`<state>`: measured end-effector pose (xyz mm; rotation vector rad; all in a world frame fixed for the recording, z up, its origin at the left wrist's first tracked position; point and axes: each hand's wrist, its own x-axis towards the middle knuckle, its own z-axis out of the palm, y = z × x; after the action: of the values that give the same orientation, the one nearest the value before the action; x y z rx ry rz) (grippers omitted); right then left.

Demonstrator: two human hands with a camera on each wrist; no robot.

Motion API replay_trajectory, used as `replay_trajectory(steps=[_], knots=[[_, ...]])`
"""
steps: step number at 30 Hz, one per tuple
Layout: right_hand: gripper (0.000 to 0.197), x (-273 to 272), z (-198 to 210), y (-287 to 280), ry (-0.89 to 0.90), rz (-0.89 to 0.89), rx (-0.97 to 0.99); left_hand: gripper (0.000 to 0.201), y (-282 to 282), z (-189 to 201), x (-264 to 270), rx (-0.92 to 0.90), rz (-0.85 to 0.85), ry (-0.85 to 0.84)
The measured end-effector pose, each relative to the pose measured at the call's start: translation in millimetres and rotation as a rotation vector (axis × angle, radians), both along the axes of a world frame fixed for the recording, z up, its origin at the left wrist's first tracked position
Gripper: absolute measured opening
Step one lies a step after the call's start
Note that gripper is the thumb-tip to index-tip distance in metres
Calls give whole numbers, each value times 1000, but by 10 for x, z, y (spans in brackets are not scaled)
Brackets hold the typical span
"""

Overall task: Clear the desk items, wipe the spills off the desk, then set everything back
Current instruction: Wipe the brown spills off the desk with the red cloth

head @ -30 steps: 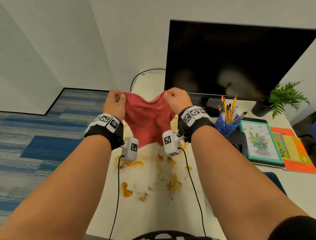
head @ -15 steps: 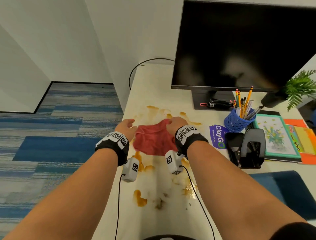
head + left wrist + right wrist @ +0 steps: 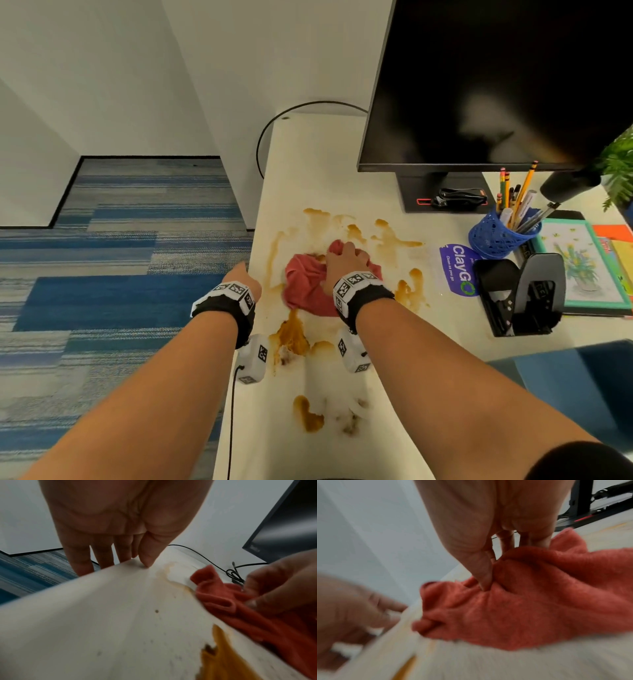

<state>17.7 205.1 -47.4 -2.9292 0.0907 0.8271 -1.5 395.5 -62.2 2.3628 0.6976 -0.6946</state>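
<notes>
Red cloth bunched on the white desk, right in the brown spill.
Right hand presses down on it, fingers digging in; left hand loose, fingers straight over the desk's left edge, thumb on top.

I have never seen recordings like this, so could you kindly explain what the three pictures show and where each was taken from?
No machine here: a person with bare hands wears three cameras. The head view looks down from the forehead; the other two look along each wrist toward the fingers, from the white boxes strapped under the arms.

The right hand presses a red cloth onto the white desk, amid brown spills. In the right wrist view its thumb digs into the cloth's folds. The left hand holds nothing; its thumb rests at the desk's left edge, fingers hanging over the side.

At the right stand a monitor, a blue pencil cup, a hole punch, a plant and books.
</notes>
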Motion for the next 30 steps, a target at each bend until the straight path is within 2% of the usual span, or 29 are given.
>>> replay_trajectory(steps=[4, 7, 9, 13, 17, 23, 30], knots=[[40, 277, 191, -113, -64, -220, 177, 36, 5, 10, 108, 30, -66, 34], [43, 481, 290, -267, -252, -364, 188, 34, 8, 41, 185, 36, -138, 49], [48, 603, 237, -413, -277, -438, 157, 36, 44, 31, 212, 26, -140, 50], [58, 746, -141, -495, 72, -456, -75, 41, 99, 5, 219, 12, -132, 41], [70, 803, -192, -395, 98, -517, -81, 49, 108, -25, 239, 2, -97, 27], [72, 1011, -148, -130, 84, -314, 55, 52, 137, -160, 224, 1, -76, -2], [80, 925, -206, 563, 57, 201, 165, 54, 180, -254, 201, 19, -100, -21]])
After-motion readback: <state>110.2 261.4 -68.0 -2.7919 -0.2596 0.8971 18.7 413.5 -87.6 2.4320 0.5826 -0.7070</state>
